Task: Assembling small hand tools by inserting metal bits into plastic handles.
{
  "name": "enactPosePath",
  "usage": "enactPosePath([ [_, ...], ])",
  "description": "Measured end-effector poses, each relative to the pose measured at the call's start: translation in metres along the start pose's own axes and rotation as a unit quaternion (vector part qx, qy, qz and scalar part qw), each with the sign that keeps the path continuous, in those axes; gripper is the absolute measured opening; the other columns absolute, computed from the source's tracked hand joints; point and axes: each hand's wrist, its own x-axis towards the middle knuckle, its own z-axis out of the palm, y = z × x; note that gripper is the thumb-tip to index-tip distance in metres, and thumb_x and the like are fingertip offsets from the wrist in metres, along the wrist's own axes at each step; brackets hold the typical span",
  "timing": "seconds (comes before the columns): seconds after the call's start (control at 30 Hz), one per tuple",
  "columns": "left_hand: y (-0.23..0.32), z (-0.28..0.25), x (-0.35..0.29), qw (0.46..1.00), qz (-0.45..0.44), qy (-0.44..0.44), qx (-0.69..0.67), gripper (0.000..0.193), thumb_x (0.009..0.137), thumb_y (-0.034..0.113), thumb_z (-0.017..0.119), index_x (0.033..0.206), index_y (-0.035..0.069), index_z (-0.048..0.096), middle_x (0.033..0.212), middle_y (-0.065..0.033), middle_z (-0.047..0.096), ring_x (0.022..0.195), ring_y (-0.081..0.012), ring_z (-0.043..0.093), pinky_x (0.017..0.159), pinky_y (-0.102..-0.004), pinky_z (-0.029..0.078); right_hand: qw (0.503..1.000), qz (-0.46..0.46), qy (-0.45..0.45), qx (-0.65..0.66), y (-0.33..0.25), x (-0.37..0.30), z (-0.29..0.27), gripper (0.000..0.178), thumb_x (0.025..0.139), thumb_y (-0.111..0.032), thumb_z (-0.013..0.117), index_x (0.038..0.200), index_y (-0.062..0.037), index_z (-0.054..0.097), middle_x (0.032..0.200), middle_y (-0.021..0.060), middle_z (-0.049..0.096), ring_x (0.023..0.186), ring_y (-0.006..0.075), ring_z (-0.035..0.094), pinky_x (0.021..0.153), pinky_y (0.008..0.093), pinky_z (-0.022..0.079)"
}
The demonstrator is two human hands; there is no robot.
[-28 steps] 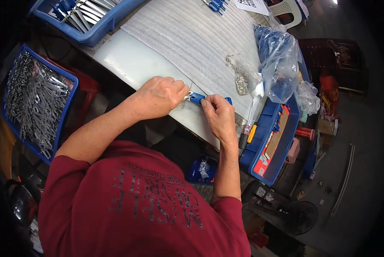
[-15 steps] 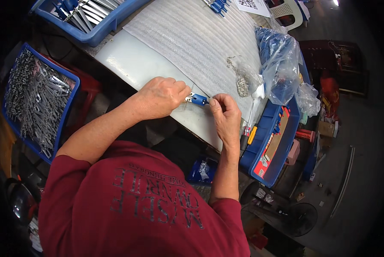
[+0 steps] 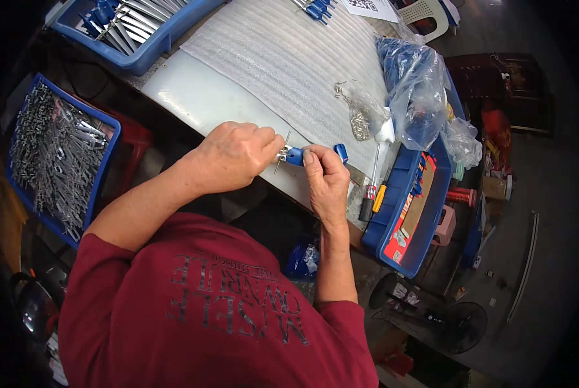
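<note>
A small blue-and-metal tool part (image 3: 294, 156) spans the gap between my hands, over the near edge of the worktable. My left hand (image 3: 238, 157) is closed around its metal end, which the fingers mostly hide. Close by those fingers, a thin metal rod (image 3: 278, 165) sticks out crosswise. My right hand (image 3: 328, 184) grips the blue body between thumb and fingers. Past its fingertips shows another blue piece (image 3: 341, 153); whether it belongs to the same part I cannot tell.
White foam sheeting (image 3: 283, 71) covers much of the worktable. On the right lie a bag of small metal pieces (image 3: 360, 123), screwdrivers (image 3: 378, 198), a plastic bag of blue parts (image 3: 412, 84) and a blue bin (image 3: 377, 242). Metal parts fill a left-hand crate (image 3: 102, 171); another blue crate (image 3: 134, 63) stands beyond.
My right hand has shifted left along the blue body and covers more of it. A blue piece now shows beyond its fingers. My left hand keeps its grip.
</note>
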Motion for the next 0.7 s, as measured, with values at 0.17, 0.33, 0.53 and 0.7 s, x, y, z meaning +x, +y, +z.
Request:
enactPosePath([
  [0.17,0.003,-0.006,0.002,0.999,0.006,0.002,-0.033,0.016,0.071,0.011,0.059,0.081,0.004,0.049,0.063,-0.0086,0.045,0.057,-0.026,0.051,0.05,-0.0361,0.04,0.994,0.086,0.012,0.07,-0.003,-0.006,-0.002,0.017,0.082,-0.014,0.057,0.084,0.0033,0.057,0.067,0.0062,0.053,0.061,0.0115,0.046,0.056,0.0246,0.038],
  [0.33,-0.001,-0.008,0.001,0.998,0.027,-0.013,-0.056,0.017,0.07,0.011,0.06,0.082,0.004,0.049,0.063,-0.0087,0.046,0.058,-0.0262,0.052,0.05,-0.0359,0.041,0.994,0.061,-0.037,0.077,0.0,-0.009,-0.01,0.017,0.082,-0.015,0.057,0.085,0.0024,0.057,0.066,0.0039,0.05,0.059,0.0096,0.043,0.054,0.0231,0.037],
  [0.53,0.009,-0.013,0.001,0.999,0.018,-0.008,-0.035,0.018,0.07,0.01,0.06,0.083,0.004,0.049,0.064,-0.0086,0.046,0.058,-0.0267,0.052,0.049,-0.036,0.041,0.987,0.078,-0.01,0.14,-0.003,-0.013,-0.004,0.018,0.083,-0.017,0.057,0.086,0.0013,0.057,0.065,-0.0022,0.049,0.055,0.0048,0.04,0.049,0.0193,0.033],
  [0.7,0.01,-0.015,0.002,0.999,0.013,-0.03,-0.037,0.019,0.069,0.01,0.06,0.084,0.004,0.05,0.064,-0.0087,0.047,0.058,-0.0271,0.052,0.049,-0.0363,0.041,0.963,0.121,-0.009,0.241,-0.001,-0.016,-0.006,0.017,0.083,-0.017,0.057,0.086,-0.0003,0.057,0.066,-0.0037,0.048,0.05,0.0038,0.039,0.046,0.0174,0.031],
])
